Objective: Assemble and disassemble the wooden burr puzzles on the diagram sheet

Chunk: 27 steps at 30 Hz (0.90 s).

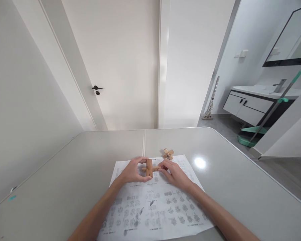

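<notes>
The left hand's point(130, 172) grip was clamped on the wooden block point(149, 168), thumb at its near end and fingers at its far end, which seemed meant to steady it. The right hand's point(174, 172) grip pinched the end of a slim wooden bar point(156, 168) that met the block crosswise, probably to control its angle. Both pieces were above the printed sheet point(115, 167), perhaps laid there for reference. The wooden cross point(168, 154) sat by the sheet's far edge on the tabletop point(240, 194), apparently set aside to leave working room.
</notes>
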Motion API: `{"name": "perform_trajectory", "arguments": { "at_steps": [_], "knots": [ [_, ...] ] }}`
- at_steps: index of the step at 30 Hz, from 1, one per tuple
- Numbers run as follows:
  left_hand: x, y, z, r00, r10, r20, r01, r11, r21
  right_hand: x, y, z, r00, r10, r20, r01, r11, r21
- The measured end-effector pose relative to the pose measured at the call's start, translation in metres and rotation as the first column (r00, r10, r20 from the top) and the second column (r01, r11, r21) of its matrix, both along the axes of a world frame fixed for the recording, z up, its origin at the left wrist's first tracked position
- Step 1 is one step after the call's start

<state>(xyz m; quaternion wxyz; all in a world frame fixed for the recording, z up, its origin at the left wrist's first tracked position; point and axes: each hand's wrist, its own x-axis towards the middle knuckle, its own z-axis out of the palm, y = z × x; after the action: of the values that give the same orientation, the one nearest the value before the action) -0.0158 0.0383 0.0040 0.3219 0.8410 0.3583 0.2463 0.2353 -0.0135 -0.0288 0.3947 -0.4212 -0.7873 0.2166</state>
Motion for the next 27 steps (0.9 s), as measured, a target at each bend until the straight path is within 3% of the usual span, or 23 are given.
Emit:
{"name": "perform_trajectory", "arguments": {
  "at_steps": [7, 10, 13, 19, 27],
  "knots": [
    [-0.011, 0.009, 0.013, 0.99, 0.036, 0.138, -0.033, 0.999, -0.029, -0.001, -0.001, 0.004, 1.0, -0.003, 0.011, 0.003, 1.0, 0.019],
    [-0.021, 0.019, 0.012, 0.966, 0.214, 0.148, -0.215, 0.977, -0.009, -0.002, -0.001, 0.004, 1.0, -0.002, 0.009, 0.002, 1.0, 0.007],
    [-0.031, 0.029, 0.003, 0.914, 0.405, 0.021, -0.404, 0.905, 0.138, -0.002, -0.001, 0.002, 1.0, -0.007, 0.004, 0.007, 1.0, -0.007],
    [-0.053, 0.048, -0.014, 0.933, 0.327, -0.15, -0.249, 0.888, 0.386, -0.004, -0.001, 0.001, 1.0, -0.021, 0.007, 0.022, 1.0, -0.023],
    [-0.092, 0.059, -0.025, 0.902, 0.31, -0.302, -0.168, 0.894, 0.415, -0.006, 0.0, -0.003, 0.999, -0.039, -0.014, 0.038, 0.999, -0.024]
  ]
}}
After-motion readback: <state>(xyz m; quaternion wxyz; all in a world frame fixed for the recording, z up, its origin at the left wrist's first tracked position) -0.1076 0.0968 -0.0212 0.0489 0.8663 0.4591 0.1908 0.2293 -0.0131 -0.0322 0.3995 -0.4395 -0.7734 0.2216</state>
